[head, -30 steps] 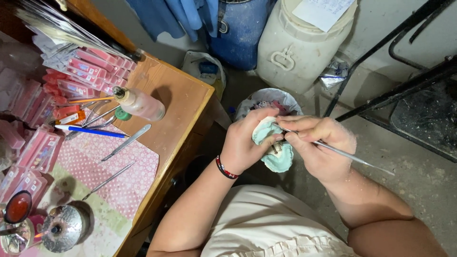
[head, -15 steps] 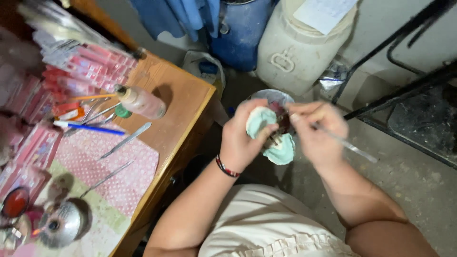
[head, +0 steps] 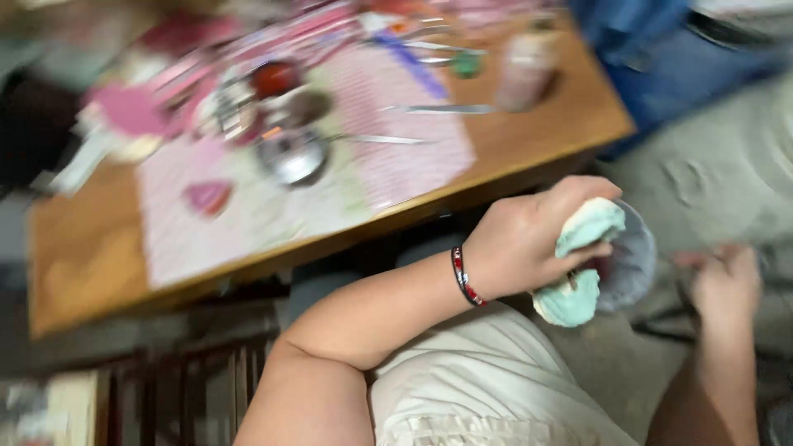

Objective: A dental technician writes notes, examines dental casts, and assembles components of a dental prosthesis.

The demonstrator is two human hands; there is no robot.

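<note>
Below the table edge, left hand (head: 529,239) closed around a pale green, cream-edged ring-shaped piece (head: 578,268), soft-looking, maybe a sponge or cloth pad; fingers wrapped over its top, thumb underneath. Red-and-dark beaded bracelet (head: 465,277) on that wrist. Piece is held right against the mouth of a small grey-blue bowl (head: 632,260), seemingly so that anything coming off it drops into the bowl rather than onto the lap.

Right hand (head: 723,285) sits apart, to the side of the bowl, blurred; fingers curled, but whether they grip anything I cannot tell.

Person seated, cream garment (head: 479,380) over the lap, work held low and clear of the wooden table (head: 529,140). On the table: pink checked mat (head: 388,157) under the tools, likely to protect the wood; a shiny round metal dish (head: 293,157); long thin metal tools (head: 438,108) laid flat, handles toward the sitter's side; a red-filled small pot (head: 275,78); a pale bottle (head: 524,70) on its side. All heavily motion-blurred.
</note>
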